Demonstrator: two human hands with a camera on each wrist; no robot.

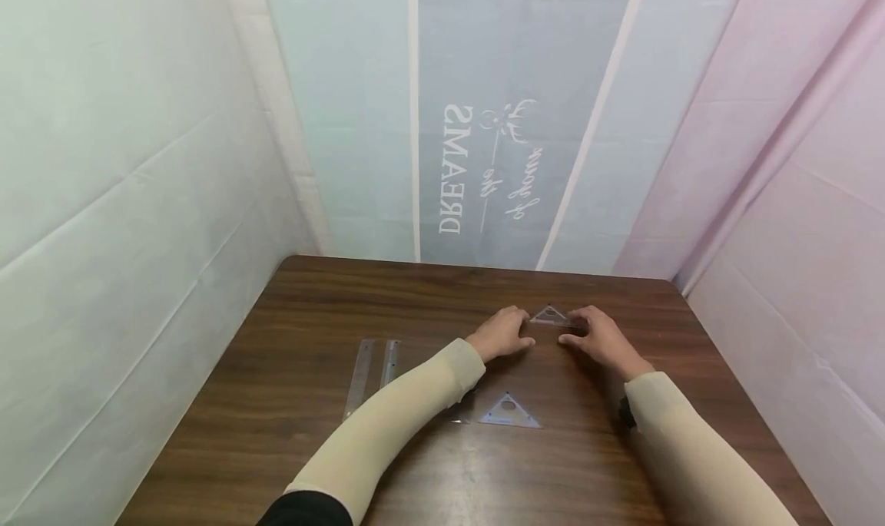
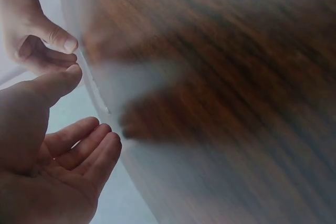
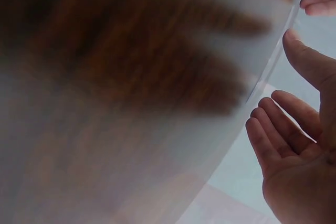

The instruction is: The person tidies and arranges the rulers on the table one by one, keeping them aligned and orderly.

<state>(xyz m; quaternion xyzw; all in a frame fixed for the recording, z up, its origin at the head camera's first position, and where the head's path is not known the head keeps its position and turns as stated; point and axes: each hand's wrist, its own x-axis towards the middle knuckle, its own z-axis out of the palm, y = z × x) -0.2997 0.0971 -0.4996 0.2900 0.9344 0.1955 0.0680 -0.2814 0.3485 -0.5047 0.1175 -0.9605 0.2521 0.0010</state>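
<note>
So both hands are working at the far side of the wooden table [image 1: 290, 403], closing in on a small clear plastic triangle [image 1: 550, 315] that's lying flat between them. The left hand [image 1: 502, 332] is sitting just beside the triangle's left corner, the right hand [image 1: 600, 339] at its right corner with fingertips touching or nearly touching the edge, hard to call from here. From the wrist views both hands are looking loose and fairly wide, fingers relaxed and a bit bent, nothing pinched yet, so I'd say the triangle isn't actually being lifted at this point, it's only getting framed up. A second clear triangle [image 1: 509, 411] is lying closer to the person, well apart from the hands, and two clear straight rulers [image 1: 369, 366] are lying side by side off to the left. My guess is things are early on: one piece is getting attention and the others are looking untouched.
</note>
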